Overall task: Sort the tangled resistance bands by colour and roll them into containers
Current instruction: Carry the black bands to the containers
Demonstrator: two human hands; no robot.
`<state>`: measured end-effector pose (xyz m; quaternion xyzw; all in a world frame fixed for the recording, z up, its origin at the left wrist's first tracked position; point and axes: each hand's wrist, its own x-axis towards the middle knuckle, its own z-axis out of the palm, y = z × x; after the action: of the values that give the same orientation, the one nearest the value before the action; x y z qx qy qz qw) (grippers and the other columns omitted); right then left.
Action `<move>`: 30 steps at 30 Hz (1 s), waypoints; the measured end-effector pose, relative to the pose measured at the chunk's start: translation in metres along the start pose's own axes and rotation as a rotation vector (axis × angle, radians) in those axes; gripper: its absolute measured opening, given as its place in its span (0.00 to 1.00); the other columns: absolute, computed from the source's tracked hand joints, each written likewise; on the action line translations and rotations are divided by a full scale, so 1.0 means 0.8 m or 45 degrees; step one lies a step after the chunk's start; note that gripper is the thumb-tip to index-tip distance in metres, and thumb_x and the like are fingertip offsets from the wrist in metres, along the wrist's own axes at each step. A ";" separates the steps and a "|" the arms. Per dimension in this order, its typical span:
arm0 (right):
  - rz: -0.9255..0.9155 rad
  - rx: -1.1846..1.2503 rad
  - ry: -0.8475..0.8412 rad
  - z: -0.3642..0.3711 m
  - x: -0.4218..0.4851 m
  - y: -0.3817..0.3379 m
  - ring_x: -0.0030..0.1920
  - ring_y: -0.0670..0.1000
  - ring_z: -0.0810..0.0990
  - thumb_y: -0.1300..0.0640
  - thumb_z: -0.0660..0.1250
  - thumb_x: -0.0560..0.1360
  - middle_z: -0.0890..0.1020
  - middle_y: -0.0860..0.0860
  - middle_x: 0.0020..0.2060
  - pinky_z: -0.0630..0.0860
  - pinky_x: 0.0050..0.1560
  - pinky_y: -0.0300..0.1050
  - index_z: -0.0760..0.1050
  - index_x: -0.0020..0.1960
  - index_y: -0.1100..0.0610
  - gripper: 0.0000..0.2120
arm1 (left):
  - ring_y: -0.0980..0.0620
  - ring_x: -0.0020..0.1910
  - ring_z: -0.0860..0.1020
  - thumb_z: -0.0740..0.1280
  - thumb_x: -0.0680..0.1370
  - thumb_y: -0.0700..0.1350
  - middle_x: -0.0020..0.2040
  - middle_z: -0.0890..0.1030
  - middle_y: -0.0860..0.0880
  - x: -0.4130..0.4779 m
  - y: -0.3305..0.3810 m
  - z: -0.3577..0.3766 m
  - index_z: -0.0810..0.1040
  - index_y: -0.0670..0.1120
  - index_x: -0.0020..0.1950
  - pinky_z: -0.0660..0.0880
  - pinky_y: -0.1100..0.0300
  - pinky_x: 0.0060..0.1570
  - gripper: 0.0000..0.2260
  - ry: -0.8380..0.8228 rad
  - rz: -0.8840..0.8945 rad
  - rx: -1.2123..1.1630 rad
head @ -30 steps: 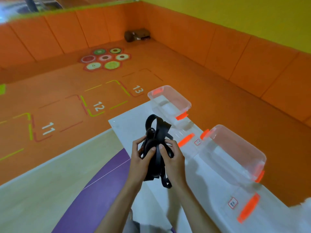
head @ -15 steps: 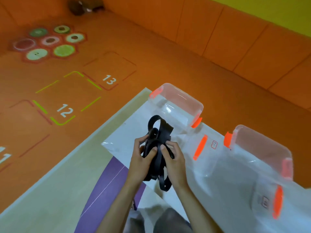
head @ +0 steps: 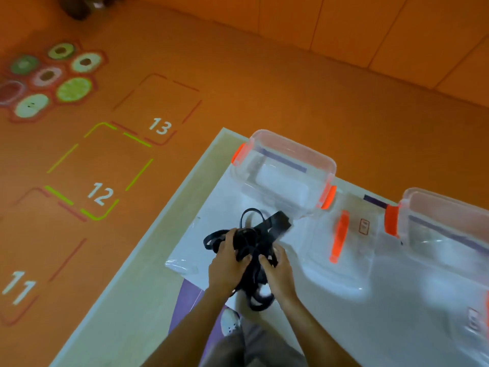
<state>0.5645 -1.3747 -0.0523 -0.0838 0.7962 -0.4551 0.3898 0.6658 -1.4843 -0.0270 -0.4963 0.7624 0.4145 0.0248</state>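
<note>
The tangle of black bands [head: 254, 235] sits between both hands over the white sheet [head: 397, 300]. The left hand [head: 225, 266] curls its fingers round the left side, and the right hand [head: 279, 274] pinches strands on the right. Loops hanging below the palms are blurred. The right container [head: 447, 205] is cut off at the frame edge.

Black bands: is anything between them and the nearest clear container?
Nothing visible. The left hand and right hand grip the black bands just short of the clear container, whose top looks open. A lid lies flat to its right, off the path.
</note>
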 end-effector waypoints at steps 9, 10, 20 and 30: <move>0.028 -0.401 0.113 -0.003 0.020 0.024 0.71 0.57 0.74 0.52 0.74 0.79 0.73 0.54 0.70 0.75 0.72 0.54 0.71 0.74 0.56 0.26 | 0.42 0.77 0.69 0.68 0.80 0.64 0.79 0.66 0.50 0.028 0.003 0.003 0.52 0.59 0.84 0.70 0.38 0.71 0.38 0.036 -0.056 0.538; 0.029 -0.409 0.132 -0.004 0.019 0.025 0.72 0.57 0.73 0.52 0.74 0.79 0.72 0.54 0.72 0.74 0.73 0.55 0.70 0.75 0.56 0.28 | 0.42 0.78 0.68 0.69 0.80 0.65 0.80 0.67 0.50 0.026 0.005 0.002 0.51 0.60 0.85 0.67 0.36 0.74 0.40 0.017 -0.069 0.539; 0.093 -0.317 0.419 -0.013 -0.038 0.017 0.72 0.59 0.73 0.54 0.74 0.78 0.73 0.54 0.72 0.76 0.69 0.58 0.58 0.83 0.51 0.39 | 0.44 0.71 0.78 0.72 0.75 0.68 0.74 0.77 0.53 0.012 -0.007 -0.052 0.59 0.62 0.82 0.75 0.42 0.69 0.40 -0.175 0.106 0.233; 0.294 -0.602 0.403 -0.027 -0.110 0.057 0.74 0.62 0.73 0.48 0.69 0.83 0.63 0.57 0.79 0.76 0.69 0.55 0.51 0.85 0.52 0.38 | 0.49 0.60 0.83 0.65 0.82 0.65 0.59 0.85 0.54 -0.002 -0.021 -0.073 0.62 0.60 0.83 0.78 0.56 0.48 0.30 -0.063 0.389 0.747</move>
<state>0.6190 -1.2916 -0.0341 -0.0092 0.9351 -0.2173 0.2799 0.7019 -1.5240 0.0015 -0.3375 0.9141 0.1883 0.1227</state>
